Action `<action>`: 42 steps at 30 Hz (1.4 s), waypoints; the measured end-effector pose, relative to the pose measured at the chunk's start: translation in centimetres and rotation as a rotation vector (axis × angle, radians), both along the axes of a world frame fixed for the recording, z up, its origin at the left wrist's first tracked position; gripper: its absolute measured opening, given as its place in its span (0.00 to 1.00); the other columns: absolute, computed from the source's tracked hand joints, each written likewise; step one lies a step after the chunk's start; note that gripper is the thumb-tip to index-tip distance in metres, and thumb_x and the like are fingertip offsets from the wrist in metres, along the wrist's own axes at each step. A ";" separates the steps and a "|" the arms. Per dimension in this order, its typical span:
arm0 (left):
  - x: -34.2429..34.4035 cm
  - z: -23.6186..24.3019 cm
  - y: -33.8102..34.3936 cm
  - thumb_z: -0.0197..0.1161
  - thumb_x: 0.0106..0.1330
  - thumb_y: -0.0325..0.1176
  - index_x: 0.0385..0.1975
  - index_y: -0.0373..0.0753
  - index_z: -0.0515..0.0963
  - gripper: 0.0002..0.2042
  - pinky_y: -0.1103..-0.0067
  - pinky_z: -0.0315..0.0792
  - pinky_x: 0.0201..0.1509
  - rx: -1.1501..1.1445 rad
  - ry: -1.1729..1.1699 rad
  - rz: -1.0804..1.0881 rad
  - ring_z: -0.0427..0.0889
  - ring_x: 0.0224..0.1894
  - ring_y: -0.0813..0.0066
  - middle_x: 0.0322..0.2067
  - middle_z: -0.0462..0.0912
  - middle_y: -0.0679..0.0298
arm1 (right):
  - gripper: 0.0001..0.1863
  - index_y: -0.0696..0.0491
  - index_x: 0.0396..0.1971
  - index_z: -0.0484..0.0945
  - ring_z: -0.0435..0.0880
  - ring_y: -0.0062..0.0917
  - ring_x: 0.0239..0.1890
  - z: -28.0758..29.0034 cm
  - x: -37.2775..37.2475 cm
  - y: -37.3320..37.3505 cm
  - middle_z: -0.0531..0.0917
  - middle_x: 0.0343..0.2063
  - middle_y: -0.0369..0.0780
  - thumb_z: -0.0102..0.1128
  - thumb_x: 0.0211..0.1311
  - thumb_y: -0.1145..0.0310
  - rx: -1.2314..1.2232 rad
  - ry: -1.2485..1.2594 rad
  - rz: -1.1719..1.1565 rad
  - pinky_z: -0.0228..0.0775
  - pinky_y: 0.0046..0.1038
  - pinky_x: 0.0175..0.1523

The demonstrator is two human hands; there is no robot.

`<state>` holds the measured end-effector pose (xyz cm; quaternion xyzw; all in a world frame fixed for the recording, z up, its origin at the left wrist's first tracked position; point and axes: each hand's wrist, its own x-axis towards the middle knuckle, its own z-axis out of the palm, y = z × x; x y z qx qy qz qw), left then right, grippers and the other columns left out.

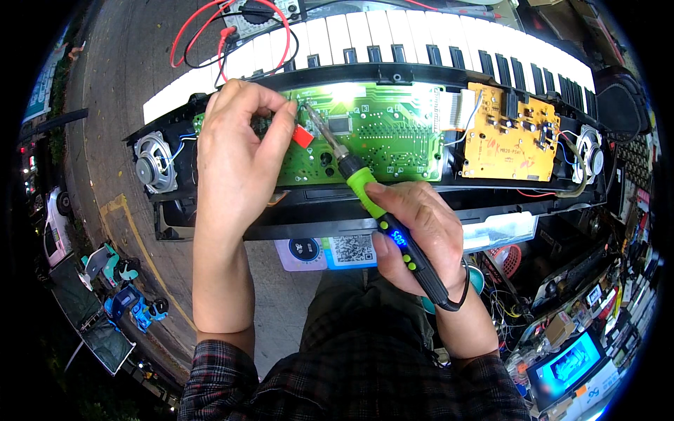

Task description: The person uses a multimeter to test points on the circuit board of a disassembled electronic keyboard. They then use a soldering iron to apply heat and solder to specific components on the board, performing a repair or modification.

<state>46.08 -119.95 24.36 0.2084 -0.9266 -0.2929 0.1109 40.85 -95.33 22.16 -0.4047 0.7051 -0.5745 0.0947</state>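
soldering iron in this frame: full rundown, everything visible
The soldering iron is pen-shaped: a slim metal tip, a bright green collar, then a black handle with a lit blue display, small green buttons and a black cord looping from its rear. The right hand grips the handle. It lies slanted, tip up-left, the tip reaching the green circuit board beside the left hand fingers and a small red part. Actual contact is unclear.

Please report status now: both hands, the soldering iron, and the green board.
Left hand pinching at green board, beside red part. Right hand gripping soldering iron, tip on board. Nothing blocking.
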 end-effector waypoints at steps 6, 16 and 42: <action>-0.1 0.2 0.1 0.71 0.69 0.30 0.34 0.33 0.85 0.07 0.68 0.75 0.45 0.002 -0.006 0.009 0.82 0.40 0.61 0.33 0.81 0.58 | 0.24 0.65 0.53 0.84 0.89 0.41 0.41 -0.4 0.2 0.7 0.90 0.46 0.50 0.71 0.52 0.80 -0.043 -0.054 -0.026 0.83 0.38 0.49; 0.0 0.2 0.1 0.72 0.68 0.30 0.34 0.33 0.85 0.07 0.67 0.76 0.48 -0.018 -0.004 0.011 0.83 0.41 0.60 0.33 0.82 0.57 | 0.24 0.66 0.55 0.82 0.89 0.44 0.39 -0.6 0.5 1.7 0.89 0.43 0.52 0.69 0.58 0.76 -0.103 -0.077 -0.053 0.82 0.40 0.48; 0.6 -0.9 0.2 0.72 0.73 0.25 0.45 0.32 0.86 0.06 0.81 0.76 0.46 0.123 0.127 0.033 0.82 0.39 0.81 0.39 0.83 0.65 | 0.22 0.67 0.56 0.82 0.89 0.41 0.36 -1.2 1.4 2.5 0.89 0.38 0.52 0.67 0.65 0.72 -0.096 -0.137 -0.126 0.81 0.36 0.45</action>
